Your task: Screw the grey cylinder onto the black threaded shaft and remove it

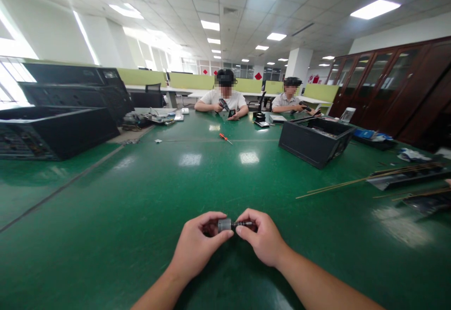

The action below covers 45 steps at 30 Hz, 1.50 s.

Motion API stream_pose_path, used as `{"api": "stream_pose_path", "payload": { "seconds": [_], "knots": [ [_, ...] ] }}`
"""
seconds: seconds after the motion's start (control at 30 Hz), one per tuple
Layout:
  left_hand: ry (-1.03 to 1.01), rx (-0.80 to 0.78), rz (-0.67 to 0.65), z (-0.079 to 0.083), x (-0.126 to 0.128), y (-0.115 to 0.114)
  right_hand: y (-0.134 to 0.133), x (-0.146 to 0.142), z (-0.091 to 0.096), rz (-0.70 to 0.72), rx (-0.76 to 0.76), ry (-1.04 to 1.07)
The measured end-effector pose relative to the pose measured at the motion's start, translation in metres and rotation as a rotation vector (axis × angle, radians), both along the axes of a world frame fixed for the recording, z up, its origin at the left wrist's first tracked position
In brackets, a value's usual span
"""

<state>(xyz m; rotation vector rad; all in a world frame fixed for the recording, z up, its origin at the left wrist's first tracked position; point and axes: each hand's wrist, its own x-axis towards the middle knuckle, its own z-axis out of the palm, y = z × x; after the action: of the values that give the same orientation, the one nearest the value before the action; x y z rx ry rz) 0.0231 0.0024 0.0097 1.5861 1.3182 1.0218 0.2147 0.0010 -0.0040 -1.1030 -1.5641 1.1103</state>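
Note:
In front of me, just above the green table, both hands meet on a small dark-grey metal tool that looks like a hole saw [224, 225], with a cup-shaped body and a thin ridged shaft. My left hand [197, 242] is closed around the grey cup, thumb below and fingers above and behind. The shaft [243, 224] points right, and my right hand [262, 239] pinches it between thumb and fingers. The tool lies roughly level. Its ends are partly covered by my fingers.
An orange-handled screwdriver [224, 138] lies mid-table. Dark computer cases stand at right [306, 145] and left [52, 134]. Thin rods [338, 185] and metal parts [405, 176] lie at right. Across the table sit two people [220, 101] [287, 101], each holding a drill-like tool.

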Motion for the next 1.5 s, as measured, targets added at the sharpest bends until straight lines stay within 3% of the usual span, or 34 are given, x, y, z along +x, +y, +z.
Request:
{"api": "stream_pose_path", "payload": {
  "seconds": [1.5],
  "knots": [
    [-0.004,0.029,0.037,-0.0012,0.0009,-0.0003,0.0033,0.0008,-0.0067,0.011,-0.045,0.092]
  ]
}}
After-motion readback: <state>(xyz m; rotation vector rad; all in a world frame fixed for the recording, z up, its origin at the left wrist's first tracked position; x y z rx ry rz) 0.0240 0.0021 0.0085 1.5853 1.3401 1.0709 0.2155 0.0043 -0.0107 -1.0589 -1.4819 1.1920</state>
